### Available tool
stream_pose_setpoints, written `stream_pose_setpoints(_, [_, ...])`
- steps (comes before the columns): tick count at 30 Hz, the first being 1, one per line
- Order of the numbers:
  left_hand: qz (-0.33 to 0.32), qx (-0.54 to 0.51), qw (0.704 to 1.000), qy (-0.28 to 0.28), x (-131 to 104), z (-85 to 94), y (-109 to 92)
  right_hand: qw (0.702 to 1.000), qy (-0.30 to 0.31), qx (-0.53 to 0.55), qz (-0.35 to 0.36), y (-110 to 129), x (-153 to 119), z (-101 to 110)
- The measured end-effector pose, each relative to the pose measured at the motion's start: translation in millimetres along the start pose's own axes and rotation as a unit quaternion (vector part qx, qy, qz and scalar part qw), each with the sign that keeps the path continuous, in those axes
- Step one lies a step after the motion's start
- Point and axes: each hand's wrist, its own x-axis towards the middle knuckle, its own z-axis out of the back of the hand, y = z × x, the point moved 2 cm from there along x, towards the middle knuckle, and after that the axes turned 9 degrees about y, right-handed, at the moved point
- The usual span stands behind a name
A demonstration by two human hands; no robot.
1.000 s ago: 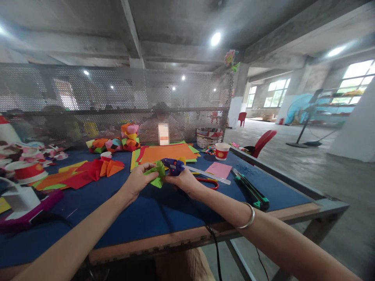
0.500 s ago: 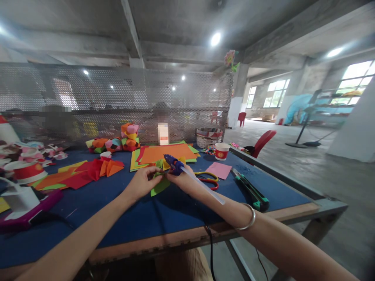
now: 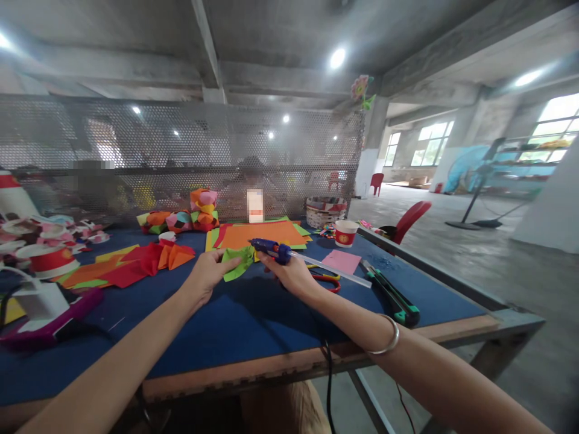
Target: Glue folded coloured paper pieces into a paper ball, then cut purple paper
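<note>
Evidently pinched at its edge, the green paper (image 3: 237,264) is between the thumb and fingers of the left hand (image 3: 208,272), held above the tabletop (image 3: 217,334). The right hand (image 3: 291,276) is wrapped around a blue glue gun (image 3: 272,249), its nozzle pointing left, right by the green paper; whether the two touch, I cannot tell. A clear glue stick (image 3: 335,269) juts from the back of the gun and runs out over the scissors (image 3: 332,283), whose yellow and red handles lie partly hidden. Just beyond the hands sits a stack of coloured sheets (image 3: 266,235), orange uppermost. To the right come a pink sheet (image 3: 342,261), green-and-black cutters (image 3: 393,295) and a red-and-white cup (image 3: 346,234), with a woven basket (image 3: 325,212) behind. Leftward, folded red and orange papers (image 3: 147,263) lie spread out, colourful paper balls (image 3: 204,211) behind them, and a purple power strip (image 3: 54,322) holding a white plug (image 3: 43,301) is nearer the left edge.
</note>
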Motion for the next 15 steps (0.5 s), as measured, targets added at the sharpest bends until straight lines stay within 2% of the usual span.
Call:
stream_pose_setpoints(4, [0.003,0.006,1.0,-0.005,3.1,4.0,4.3,1.0,0.0,-0.007,0.013,1.6,0.1,-1.5])
stream_pose_setpoints(10, [0.015,-0.015,0.999,-0.029,3.8,8.5,4.5,0.992,-0.044,-0.106,0.044,4.0,-0.3,-2.4])
stream_pose_setpoints(15, [0.03,-0.029,0.999,-0.033,3.4,9.4,2.2,0.99,-0.043,-0.12,0.061,7.0,-1.3,-6.4])
